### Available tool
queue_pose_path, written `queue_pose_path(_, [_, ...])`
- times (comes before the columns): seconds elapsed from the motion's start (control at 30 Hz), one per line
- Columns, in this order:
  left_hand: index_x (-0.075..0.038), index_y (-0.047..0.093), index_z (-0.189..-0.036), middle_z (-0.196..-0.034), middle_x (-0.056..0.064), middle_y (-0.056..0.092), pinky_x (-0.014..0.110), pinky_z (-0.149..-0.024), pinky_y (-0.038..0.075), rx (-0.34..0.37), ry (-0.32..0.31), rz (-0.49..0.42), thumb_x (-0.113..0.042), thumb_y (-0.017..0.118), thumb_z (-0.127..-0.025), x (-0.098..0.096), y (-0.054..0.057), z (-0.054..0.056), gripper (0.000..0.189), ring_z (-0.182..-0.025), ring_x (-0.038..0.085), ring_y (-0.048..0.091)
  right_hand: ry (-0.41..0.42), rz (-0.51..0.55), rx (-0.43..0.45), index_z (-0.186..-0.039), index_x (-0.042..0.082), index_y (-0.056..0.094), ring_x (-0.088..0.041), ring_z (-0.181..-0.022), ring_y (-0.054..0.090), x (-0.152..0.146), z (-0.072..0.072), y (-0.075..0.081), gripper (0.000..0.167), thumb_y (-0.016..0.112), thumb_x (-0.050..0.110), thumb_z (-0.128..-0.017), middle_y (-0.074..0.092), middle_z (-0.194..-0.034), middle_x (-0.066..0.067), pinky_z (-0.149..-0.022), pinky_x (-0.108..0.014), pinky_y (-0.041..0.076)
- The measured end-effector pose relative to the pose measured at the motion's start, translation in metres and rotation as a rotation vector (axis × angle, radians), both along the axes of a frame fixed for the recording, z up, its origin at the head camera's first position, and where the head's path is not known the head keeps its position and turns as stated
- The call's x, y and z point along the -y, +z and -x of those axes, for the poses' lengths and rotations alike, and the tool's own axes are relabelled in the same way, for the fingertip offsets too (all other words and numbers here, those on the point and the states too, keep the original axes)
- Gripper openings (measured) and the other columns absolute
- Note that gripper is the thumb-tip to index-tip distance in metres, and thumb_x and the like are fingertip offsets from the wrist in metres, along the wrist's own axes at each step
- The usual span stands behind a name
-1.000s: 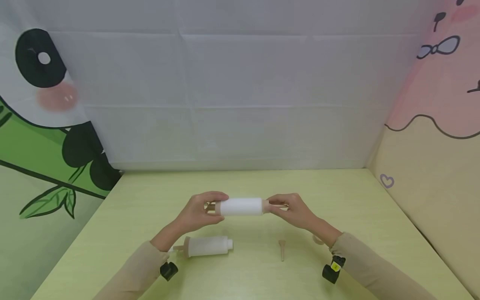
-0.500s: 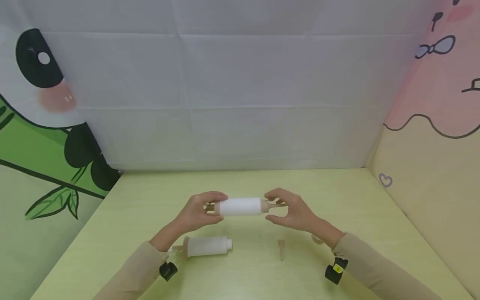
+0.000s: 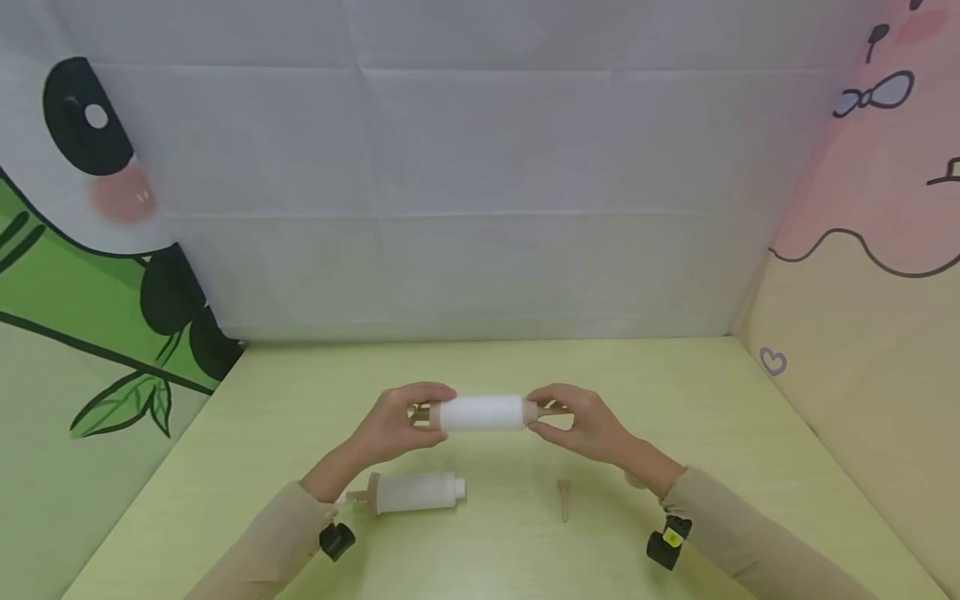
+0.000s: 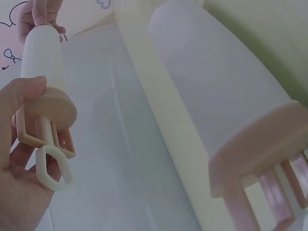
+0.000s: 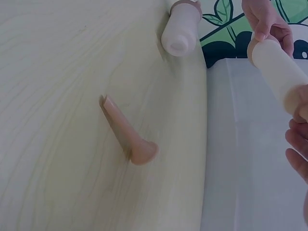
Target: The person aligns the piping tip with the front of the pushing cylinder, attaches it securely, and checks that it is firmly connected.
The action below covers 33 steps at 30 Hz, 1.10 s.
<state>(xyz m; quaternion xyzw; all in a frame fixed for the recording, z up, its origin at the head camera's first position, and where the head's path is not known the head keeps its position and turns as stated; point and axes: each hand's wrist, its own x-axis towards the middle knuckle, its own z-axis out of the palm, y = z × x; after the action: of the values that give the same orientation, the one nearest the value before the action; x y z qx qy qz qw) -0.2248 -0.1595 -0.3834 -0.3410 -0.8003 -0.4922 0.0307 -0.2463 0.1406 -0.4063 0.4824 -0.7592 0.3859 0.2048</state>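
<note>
A white syringe-like dispenser with beige ends lies level between both hands, above the table. My left hand grips its left end, thumb and fingers on the beige cap. From this cap extend a beige frame and a white pull ring. At the opposite end, my right hand pinches the beige collar of a narrow nozzle, which points right between the fingers. A second white dispenser lies below on the table, with a beige cap and no nozzle on its stubby right end.
A loose beige nozzle lies on the pale yellow table, right of the second dispenser. Partly behind the right wrist is a small pale round piece. A white cloth wall stands behind the table, with cartoon-printed walls on both sides.
My right hand's thumb and fingers spread away from the nozzle collar half a second ago and are now closed on it again. The left hand and the dispenser have barely moved.
</note>
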Motion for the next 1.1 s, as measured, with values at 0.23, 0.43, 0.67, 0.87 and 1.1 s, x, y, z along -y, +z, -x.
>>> queue_pose_path(0.23, [0.001, 0.060, -0.111, -0.116, 0.020, 0.056, 0.027, -0.070, 0.054, 0.007, -0.002, -0.006, 0.011, 0.071, -0.068, 0.0000, 0.0005, -0.0006, 0.046, -0.095, 0.031, 0.056, 0.000, 0.005, 0.013, -0.106, 0.000, 0.057, -0.022, -0.083, 0.061, 0.0006, -0.0013, 0.0015, 0.043, 0.077, 0.003, -0.068, 0.061, -0.099, -0.011, -0.065, -0.034, 0.055])
queue_pose_path(0.43, [0.002, 0.060, -0.110, -0.116, 0.020, 0.056, 0.027, -0.069, 0.054, -0.001, -0.008, -0.010, 0.012, 0.072, -0.067, -0.0004, 0.0006, -0.0002, 0.046, -0.095, 0.031, 0.057, 0.017, 0.001, 0.027, -0.103, 0.007, 0.058, -0.015, -0.089, 0.059, 0.0008, -0.0025, 0.0027, 0.033, 0.073, 0.008, -0.074, 0.060, -0.100, -0.003, -0.070, -0.030, 0.054])
queue_pose_path(0.67, [0.002, 0.060, -0.110, -0.116, 0.020, 0.056, 0.028, -0.068, 0.054, -0.008, -0.006, -0.009, 0.011, 0.072, -0.067, -0.0004, 0.0005, -0.0003, 0.045, -0.094, 0.031, 0.057, -0.004, -0.012, 0.017, -0.101, 0.006, 0.060, -0.014, -0.086, 0.061, 0.0013, -0.0022, 0.0044, 0.033, 0.074, 0.004, -0.071, 0.063, -0.098, -0.003, -0.068, -0.027, 0.054])
queue_pose_path(0.87, [0.002, 0.060, -0.110, -0.116, 0.020, 0.056, 0.029, -0.069, 0.054, 0.013, -0.002, -0.012, 0.012, 0.071, -0.067, -0.0005, 0.0007, -0.0005, 0.046, -0.095, 0.031, 0.057, -0.013, -0.010, 0.011, -0.104, 0.006, 0.059, -0.016, -0.084, 0.061, 0.0007, -0.0021, 0.0043, 0.037, 0.075, 0.003, -0.071, 0.062, -0.099, -0.005, -0.067, -0.027, 0.054])
queue_pose_path(1.1, [0.002, 0.060, -0.110, -0.116, 0.021, 0.056, 0.032, -0.069, 0.054, 0.010, -0.004, -0.015, 0.013, 0.071, -0.067, -0.0015, 0.0023, -0.0013, 0.045, -0.095, 0.032, 0.057, 0.003, 0.005, -0.006, -0.103, 0.005, 0.057, -0.015, -0.086, 0.060, 0.0011, -0.0018, 0.0042, 0.039, 0.075, -0.001, -0.068, 0.060, -0.099, -0.004, -0.069, -0.026, 0.054])
